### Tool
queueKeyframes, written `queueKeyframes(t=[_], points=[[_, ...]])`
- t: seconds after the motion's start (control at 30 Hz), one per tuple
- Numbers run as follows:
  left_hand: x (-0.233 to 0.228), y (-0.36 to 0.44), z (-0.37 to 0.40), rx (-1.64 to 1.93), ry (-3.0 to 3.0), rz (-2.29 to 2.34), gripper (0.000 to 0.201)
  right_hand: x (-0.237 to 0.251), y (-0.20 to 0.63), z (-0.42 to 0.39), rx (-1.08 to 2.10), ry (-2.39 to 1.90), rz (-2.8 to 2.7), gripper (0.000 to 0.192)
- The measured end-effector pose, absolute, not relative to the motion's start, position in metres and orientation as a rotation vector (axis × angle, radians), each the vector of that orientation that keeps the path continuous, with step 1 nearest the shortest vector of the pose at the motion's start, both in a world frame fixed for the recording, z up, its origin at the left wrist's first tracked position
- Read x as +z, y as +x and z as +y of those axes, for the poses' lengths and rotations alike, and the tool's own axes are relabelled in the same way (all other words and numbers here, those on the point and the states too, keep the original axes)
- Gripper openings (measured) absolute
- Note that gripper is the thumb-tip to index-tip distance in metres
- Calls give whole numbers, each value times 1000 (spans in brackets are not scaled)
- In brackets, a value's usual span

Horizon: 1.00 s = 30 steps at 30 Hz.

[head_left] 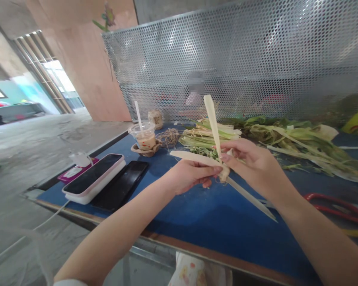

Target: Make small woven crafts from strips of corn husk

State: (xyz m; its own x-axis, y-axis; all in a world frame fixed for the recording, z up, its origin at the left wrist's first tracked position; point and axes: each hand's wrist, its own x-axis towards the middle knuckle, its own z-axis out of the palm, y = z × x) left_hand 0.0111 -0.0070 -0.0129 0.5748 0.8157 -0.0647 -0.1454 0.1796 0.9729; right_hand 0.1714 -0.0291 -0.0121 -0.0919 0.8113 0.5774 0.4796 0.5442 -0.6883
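Note:
My left hand (190, 175) and my right hand (250, 162) meet above the blue table (197, 214), both pinching pale leaf strips (212, 123) where they cross. One strip stands up from my right fingers. Another (191, 157) runs out to the left. A third (250, 200) slants down to the right over the table. Behind my hands lies a pile of green and pale husks and leaves (286, 137).
At the left edge lie a phone on a white power bank (94, 178) and a black phone (122, 184). A plastic cup with a straw (144, 137), a twine coil (168, 137) and red-handled scissors (337, 206) are also there. A perforated metal screen (241, 59) stands behind, a person beyond it.

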Motion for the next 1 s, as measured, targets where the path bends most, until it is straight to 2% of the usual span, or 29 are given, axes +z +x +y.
queueKeyframes(t=[0.07,0.27,0.5,0.63,0.73,0.9,1.0], points=[[-14,13,-8,744,1232,683,18,-8,170,-33,255,-1059,-1751,22],[-18,17,-10,712,1299,699,17,1,165,-47,193,-897,-1781,35],[-18,15,-6,726,1236,658,15,3,183,-47,-217,-759,-2102,41],[-14,11,-5,730,1240,636,13,6,189,-41,-399,-760,-2327,30],[-12,9,-6,726,1264,624,14,6,189,-40,-400,-725,-2400,19],[-9,7,-7,749,1279,682,20,7,188,-42,-214,-728,-2391,14],[-9,6,-7,758,1305,728,14,8,188,-44,-221,-853,-2387,14]])
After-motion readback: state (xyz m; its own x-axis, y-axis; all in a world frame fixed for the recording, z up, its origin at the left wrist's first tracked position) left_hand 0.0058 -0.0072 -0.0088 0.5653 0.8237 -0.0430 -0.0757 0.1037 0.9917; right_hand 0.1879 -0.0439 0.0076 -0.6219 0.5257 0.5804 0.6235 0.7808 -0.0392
